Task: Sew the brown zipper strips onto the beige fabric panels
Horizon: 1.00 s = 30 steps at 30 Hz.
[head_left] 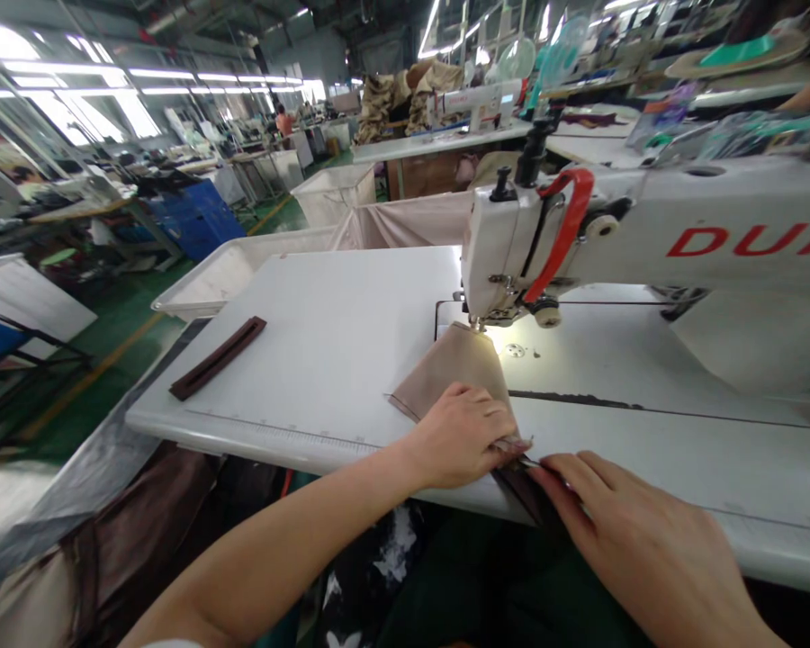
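A beige fabric piece (455,364) lies on the white sewing table, its far corner under the needle area of the sewing machine (513,243). My left hand (469,432) rests on its near part, fingers closed on the fabric close to the table's front edge. Just to the right, my right hand (594,499) pinches the edge of dark brown fabric (523,490), which hangs over the table edge below the beige piece. The two hands' fingertips almost meet there. Whether the brown and beige parts are joined is hidden by my fingers.
A dark brown strip with a long slot (220,358) lies at the table's left. White bins (243,270) stand behind the table. Brown cloth (141,531) hangs at the lower left. Other machines and a person (284,124) are farther back.
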{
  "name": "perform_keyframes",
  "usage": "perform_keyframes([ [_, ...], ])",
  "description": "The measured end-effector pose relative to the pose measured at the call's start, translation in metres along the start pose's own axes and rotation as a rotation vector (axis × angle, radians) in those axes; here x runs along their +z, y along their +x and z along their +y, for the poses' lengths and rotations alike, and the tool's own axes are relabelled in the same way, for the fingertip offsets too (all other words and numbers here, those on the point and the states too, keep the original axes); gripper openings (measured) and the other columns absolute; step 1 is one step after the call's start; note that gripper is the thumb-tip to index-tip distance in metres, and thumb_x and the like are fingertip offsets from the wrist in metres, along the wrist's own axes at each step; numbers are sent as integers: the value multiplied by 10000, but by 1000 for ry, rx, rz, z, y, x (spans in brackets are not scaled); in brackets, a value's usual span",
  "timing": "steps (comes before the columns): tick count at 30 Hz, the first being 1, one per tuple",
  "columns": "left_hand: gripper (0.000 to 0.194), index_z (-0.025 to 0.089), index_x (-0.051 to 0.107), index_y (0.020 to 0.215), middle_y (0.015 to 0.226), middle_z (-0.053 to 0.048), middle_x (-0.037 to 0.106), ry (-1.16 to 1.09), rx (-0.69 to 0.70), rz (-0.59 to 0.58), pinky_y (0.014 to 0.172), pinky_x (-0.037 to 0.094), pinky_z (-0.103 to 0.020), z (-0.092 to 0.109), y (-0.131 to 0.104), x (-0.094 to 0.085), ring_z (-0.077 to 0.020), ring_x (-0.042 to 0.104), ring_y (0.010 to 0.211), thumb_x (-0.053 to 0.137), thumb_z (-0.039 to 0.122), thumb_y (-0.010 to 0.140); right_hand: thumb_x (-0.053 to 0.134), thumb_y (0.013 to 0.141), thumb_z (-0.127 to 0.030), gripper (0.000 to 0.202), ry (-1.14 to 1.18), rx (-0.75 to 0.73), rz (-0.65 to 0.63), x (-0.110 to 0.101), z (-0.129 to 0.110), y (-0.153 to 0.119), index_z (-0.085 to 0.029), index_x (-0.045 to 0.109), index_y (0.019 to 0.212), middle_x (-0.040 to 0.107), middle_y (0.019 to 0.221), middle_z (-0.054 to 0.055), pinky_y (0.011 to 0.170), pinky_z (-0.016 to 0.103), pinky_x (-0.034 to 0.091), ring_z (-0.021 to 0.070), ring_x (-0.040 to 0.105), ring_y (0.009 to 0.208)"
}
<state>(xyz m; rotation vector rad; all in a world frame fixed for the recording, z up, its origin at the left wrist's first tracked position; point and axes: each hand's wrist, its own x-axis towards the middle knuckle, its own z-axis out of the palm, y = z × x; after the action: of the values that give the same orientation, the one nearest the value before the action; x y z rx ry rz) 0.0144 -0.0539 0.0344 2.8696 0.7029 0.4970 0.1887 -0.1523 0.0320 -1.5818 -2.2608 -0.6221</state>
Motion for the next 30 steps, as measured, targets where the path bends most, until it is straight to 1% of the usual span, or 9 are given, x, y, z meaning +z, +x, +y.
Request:
perform_keyframes([
  [2, 336, 163, 574, 827, 912, -23, 667, 4, -4, -8, 802, 368, -317, 0, 0, 0, -177, 556, 855, 414, 403, 999, 262, 1003, -334, 415, -11, -14, -1, 0, 0, 0, -190, 603, 817, 533, 622, -3, 388, 288, 279, 186, 551, 442],
  [6, 340, 164, 578, 835, 909, -23, 673, 8, -17, -26, 793, 372, -315, 0, 1, -1, -178, 562, 851, 401, 399, 1004, 245, 1001, -309, 429, -17, -57, 8, -1, -1, 3, -201, 573, 745, 496, 578, -11, 378, 295, 281, 190, 534, 414],
  [10, 303, 159, 584, 852, 908, -20, 674, 1, -25, -41, 791, 377, -309, 0, 1, -1, -177, 569, 856, 450, 392, 990, 243, 998, -288, 429, -16, -70, 15, -1, -1, 5, -217, 545, 701, 488, 555, -15, 366, 303, 292, 186, 518, 390],
  [13, 293, 152, 591, 857, 916, -27, 676, 9, -29, -51, 793, 376, -308, 0, 1, -1, -183, 571, 870, 461, 379, 987, 229, 1002, -323, 439, 9, -40, 9, -3, 0, 4, -218, 539, 709, 501, 564, -12, 360, 297, 304, 171, 516, 386],
  [17, 308, 153, 594, 871, 929, -31, 677, -2, -29, -39, 792, 375, -311, -1, 0, 1, -189, 574, 881, 452, 400, 988, 280, 994, -406, 410, 50, -46, -28, -8, 1, 1, -218, 569, 772, 566, 646, 2, 398, 296, 344, 160, 549, 446],
  [24, 317, 153, 598, 879, 935, -37, 683, -11, -40, -56, 795, 378, -318, 0, 1, -2, -192, 577, 883, 427, 392, 998, 259, 1001, -335, 443, 39, -56, 15, -9, -11, 9, -194, 602, 758, 543, 594, 7, 384, 307, 321, 177, 538, 414],
  [28, 342, 149, 602, 866, 953, -45, 684, 0, -45, -86, 793, 382, -318, 2, 2, -5, -191, 577, 884, 398, 383, 1008, 245, 1001, -320, 449, 24, -78, 18, -9, -10, 7, -200, 578, 725, 534, 579, 6, 374, 301, 319, 174, 531, 400],
  [30, 354, 147, 602, 865, 951, -47, 683, 0, -48, -80, 796, 382, -317, 1, 2, -4, -190, 578, 881, 387, 387, 1011, 260, 999, -331, 426, 25, -97, -5, -8, -7, 5, -212, 559, 719, 538, 582, 0, 374, 296, 323, 170, 537, 407],
])
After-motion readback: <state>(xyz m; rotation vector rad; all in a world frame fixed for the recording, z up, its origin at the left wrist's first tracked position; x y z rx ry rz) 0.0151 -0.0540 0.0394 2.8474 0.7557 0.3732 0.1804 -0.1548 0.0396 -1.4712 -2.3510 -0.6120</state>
